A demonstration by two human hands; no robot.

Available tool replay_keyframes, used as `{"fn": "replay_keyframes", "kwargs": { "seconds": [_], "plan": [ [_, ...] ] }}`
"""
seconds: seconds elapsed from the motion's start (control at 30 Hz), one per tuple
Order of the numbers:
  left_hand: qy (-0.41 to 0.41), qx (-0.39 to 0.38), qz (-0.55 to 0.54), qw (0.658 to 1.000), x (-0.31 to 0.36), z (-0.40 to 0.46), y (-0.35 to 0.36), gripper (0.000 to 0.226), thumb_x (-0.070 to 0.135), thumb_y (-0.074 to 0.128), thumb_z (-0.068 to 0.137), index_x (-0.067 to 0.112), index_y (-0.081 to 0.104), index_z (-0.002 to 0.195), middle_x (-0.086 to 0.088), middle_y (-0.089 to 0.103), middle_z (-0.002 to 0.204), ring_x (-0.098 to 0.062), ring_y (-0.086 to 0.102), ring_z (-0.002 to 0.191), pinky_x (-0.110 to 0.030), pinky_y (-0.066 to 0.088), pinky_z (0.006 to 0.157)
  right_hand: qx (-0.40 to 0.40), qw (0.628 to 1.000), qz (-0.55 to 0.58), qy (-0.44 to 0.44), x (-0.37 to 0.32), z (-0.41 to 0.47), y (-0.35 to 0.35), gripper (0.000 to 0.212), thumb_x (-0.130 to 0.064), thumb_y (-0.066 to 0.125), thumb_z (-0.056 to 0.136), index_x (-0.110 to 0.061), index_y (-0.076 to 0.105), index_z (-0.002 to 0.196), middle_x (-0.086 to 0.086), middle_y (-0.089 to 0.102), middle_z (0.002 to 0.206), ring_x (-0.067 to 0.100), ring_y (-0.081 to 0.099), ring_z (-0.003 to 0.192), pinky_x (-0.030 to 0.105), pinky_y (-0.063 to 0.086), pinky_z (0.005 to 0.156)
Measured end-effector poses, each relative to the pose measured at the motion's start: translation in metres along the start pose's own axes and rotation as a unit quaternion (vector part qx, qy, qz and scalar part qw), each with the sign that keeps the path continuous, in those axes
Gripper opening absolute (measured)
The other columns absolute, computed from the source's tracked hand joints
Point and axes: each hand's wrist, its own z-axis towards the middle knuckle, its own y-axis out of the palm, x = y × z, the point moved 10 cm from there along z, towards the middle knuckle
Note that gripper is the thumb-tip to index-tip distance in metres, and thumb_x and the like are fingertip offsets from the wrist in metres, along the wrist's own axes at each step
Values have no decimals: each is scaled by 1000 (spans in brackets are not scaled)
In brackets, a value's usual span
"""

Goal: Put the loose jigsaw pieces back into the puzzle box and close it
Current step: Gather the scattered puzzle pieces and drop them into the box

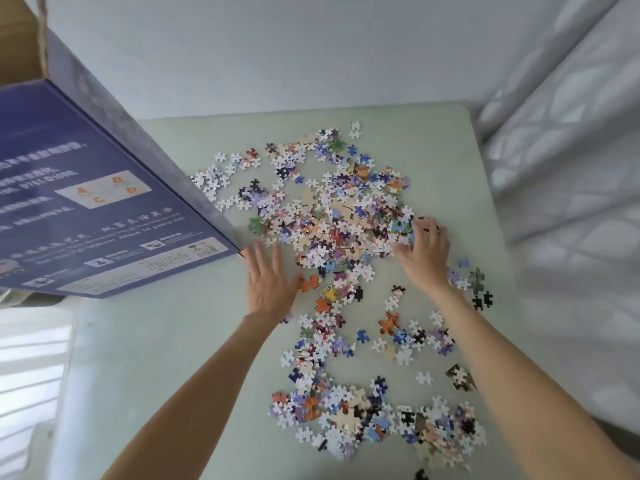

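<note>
At the far left the puzzle box [100, 188] stands tipped up on the pale green table [156, 358]. It is cardboard, with a glossy blue printed panel facing the camera and plain brown board showing inside its open top corner. White Chinese text on the panel is too blurred to read; a small diagram carries the letters A, B, C and D, and a line near the bottom edge reads roughly "About 14 years old". The box's lower right corner sits just beside the fingertips of the left hand [268, 278].

That hand lies flat on the smooth table, fingers straight and slightly spread, holding nothing, its thumb side touching an orange piece at the heap's edge. The loose jigsaw pieces [343, 216] spread across the middle of the table, none in the box: small knobbed card shapes, many showing white or tan backs, others printed purple, blue, orange and green. A 2nd cluster lies nearer the camera.

The right hand [424, 251] rests on the heap's right edge, fingers bent down onto the pieces; whether it grips any cannot be told. At far right lies white quilted fabric [571, 168].
</note>
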Motion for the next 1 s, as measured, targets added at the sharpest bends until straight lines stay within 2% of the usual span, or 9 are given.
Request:
{"fn": "replay_keyframes", "kwargs": {
  "seconds": [0.2, 0.33, 0.4, 0.5, 0.6, 0.67, 0.83, 0.93, 1.0],
  "plan": [
    [134, -42, -2, 990, 34, -56, 22, 67, 58, 23, 93, 25, 9, 149, -1, -7, 157, -20, -15, 143, -39, 12, 116, -77, 976, 44, -201, -54, -79, 33, 56, -36, 48, 94, -17, 31, 143, 2, 7, 157, 19, 1, 144, 43, 5, 118],
    [184, -44, -67, 980, 45, -83, 18, 53, 47, 36, 96, 27, 27, 145, 3, 21, 154, -16, 21, 141, -36, 31, 111, -115, 960, 75, -245, -55, -130, 42, 50, -35, 45, 94, -22, 35, 141, -6, 21, 153, 8, 15, 139, 36, 21, 113],
    [179, -13, -97, 979, 36, -87, 9, 49, 43, 43, 95, 26, 36, 140, 1, 32, 149, -18, 33, 135, -38, 37, 107, -32, 977, 87, -193, -25, -136, 22, 46, -32, 45, 94, -20, 41, 138, -3, 27, 151, 11, 19, 139, 36, 20, 113],
    [179, 2, -70, 981, 20, -99, 12, 52, 41, 53, 91, 25, 39, 139, -3, 37, 145, -23, 34, 133, -40, 36, 107, 83, 995, 40, -25, 58, -157, 3, 49, -32, 48, 95, -16, 38, 140, 4, 25, 153, 24, 17, 142, 47, 12, 116],
    [175, -26, -21, 984, 12, -118, 25, 60, 45, 56, 88, 24, 36, 141, -3, 32, 148, -23, 28, 136, -41, 31, 111, 73, 987, 39, 136, 119, -200, 23, 66, -54, 31, 92, -16, 27, 146, 8, 12, 156, 32, 5, 144, 57, 5, 114],
    [180, -46, -12, 983, 8, -130, 32, 65, 49, 56, 87, 26, 33, 143, 0, 27, 151, -21, 24, 138, -40, 29, 112, 60, 986, 46, 149, 111, -212, 41, 76, -61, 15, 86, -17, 20, 148, 8, 5, 157, 32, 0, 144, 58, 3, 113],
    [216, -89, -28, 972, 0, -158, 38, 72, 47, 61, 84, 28, 29, 144, 4, 27, 151, -18, 26, 137, -37, 30, 111, 9, 997, 79, 0, -1, -190, 69, 70, -58, 15, 89, -23, 10, 149, 2, -8, 156, 29, -5, 143, 51, -12, 111],
    [230, -91, -37, 968, -8, -175, 38, 74, 44, 66, 81, 26, 31, 143, 3, 31, 149, -20, 31, 134, -39, 34, 109, -28, 981, 150, -116, -48, -198, 75, 61, -46, 36, 94, -24, 18, 148, 0, -5, 157, 23, -2, 144, 46, 7, 115],
    [227, -73, -14, 971, -19, -187, 38, 80, 45, 70, 76, 26, 30, 143, 1, 32, 148, -23, 31, 134, -43, 34, 108, -28, 968, 200, -149, -51, -216, 65, 60, -27, 50, 93, -22, 23, 146, -2, -1, 157, 16, 6, 144, 23, 25, 108]
  ]
}}
